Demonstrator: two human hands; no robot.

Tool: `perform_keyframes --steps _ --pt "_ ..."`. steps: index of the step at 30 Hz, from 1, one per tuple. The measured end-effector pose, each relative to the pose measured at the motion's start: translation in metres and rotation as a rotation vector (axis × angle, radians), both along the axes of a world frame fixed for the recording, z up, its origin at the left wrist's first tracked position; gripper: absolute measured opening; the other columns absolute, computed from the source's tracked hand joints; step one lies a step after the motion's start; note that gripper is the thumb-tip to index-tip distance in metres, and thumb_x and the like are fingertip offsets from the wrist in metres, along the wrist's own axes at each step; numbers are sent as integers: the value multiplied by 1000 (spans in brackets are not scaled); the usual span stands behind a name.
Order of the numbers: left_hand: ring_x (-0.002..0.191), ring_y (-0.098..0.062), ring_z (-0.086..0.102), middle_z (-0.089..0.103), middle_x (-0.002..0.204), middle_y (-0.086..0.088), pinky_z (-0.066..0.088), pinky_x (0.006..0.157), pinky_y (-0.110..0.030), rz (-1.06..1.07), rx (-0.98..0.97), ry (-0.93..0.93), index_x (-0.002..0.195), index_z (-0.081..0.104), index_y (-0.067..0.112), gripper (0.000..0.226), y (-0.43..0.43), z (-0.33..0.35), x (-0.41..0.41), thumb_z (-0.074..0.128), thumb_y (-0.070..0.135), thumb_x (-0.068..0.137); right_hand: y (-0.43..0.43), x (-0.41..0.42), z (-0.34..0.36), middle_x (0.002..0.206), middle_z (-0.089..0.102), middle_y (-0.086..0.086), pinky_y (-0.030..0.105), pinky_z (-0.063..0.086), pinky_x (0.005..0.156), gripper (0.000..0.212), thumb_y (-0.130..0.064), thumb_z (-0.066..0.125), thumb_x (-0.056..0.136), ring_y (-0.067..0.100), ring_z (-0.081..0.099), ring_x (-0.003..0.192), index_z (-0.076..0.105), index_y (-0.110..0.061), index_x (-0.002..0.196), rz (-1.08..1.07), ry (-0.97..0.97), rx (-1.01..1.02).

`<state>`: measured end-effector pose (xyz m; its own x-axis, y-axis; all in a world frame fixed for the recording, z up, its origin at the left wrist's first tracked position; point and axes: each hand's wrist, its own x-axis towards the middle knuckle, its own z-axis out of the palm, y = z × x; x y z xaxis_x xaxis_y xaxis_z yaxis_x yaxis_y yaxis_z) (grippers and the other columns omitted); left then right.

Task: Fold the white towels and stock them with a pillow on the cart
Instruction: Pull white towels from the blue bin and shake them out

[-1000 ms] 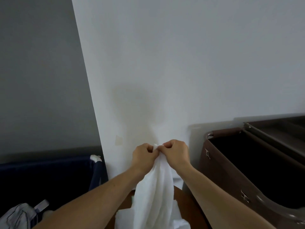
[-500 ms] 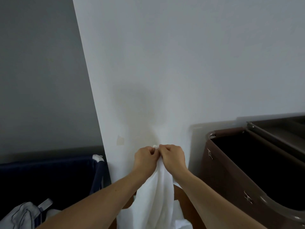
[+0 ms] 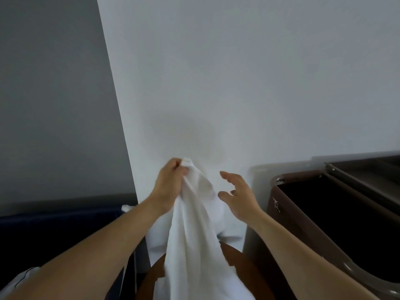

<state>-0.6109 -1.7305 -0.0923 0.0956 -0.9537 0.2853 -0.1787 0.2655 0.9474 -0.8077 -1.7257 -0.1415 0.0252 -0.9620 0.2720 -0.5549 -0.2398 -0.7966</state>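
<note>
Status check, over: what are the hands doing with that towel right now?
Left hand grips white towel at its top edge. Right hand open beside it, not touching. Towel hangs unfolded over brown table. Nothing in the way.

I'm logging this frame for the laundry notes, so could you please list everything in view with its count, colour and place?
towel: one, white, hanging at centre from the left hand's grip, its lower part lying on the round table.
round table: one, brown, bottom centre under the towel.
cart: one, brown with a dark open bin, at right.
blue bin: one, dark blue, lower left.
fabric: one piece, white with dark trim, bottom left corner.
wall: white at centre, grey at left.
left hand: one, gripping the towel's top edge.
right hand: one, fingers spread, beside the towel, holding nothing.
</note>
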Motion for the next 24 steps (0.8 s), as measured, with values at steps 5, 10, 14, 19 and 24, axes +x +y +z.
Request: perform_keyframes --steps 5,10,14,19,24 --pt "67 -14 36 39 64 7 31 64 -33 52 -38 450 56 42 24 23 -7 52 10 41 14 77 -14 -5 -1 154 28 -17 30 22 115 57 -24 69 90 9 22 143 47 -31 142 88 219 16" --pt "49 -9 32 34 50 11 27 46 -19 173 -123 680 48 37 24 41 -11 87 16 38 4 84 -17 -14 -8 149 35 -14 32 25 112 57 -46 73 82 11 27 137 59 -20 131 144 420 35" --pt "49 -10 27 32 53 11 23 47 -23 274 -190 734 48 34 25 37 -26 107 31 40 4 78 -12 -32 -15 140 38 -21 33 30 113 63 -59 80 68 4 37 128 61 -31 122 191 278 129" --pt "43 -6 26 32 55 10 24 42 -21 357 -175 608 60 31 20 29 -33 101 39 41 3 81 -7 -42 -11 101 64 -10 33 52 89 23 -43 71 88 6 60 81 63 -27 102 178 292 174" --pt "37 -1 34 29 65 1 26 39 -14 471 -180 269 67 32 18 29 -40 72 53 36 0 89 -5 -57 -9 85 64 2 28 42 64 25 -38 63 95 13 53 69 59 -13 92 135 308 205"
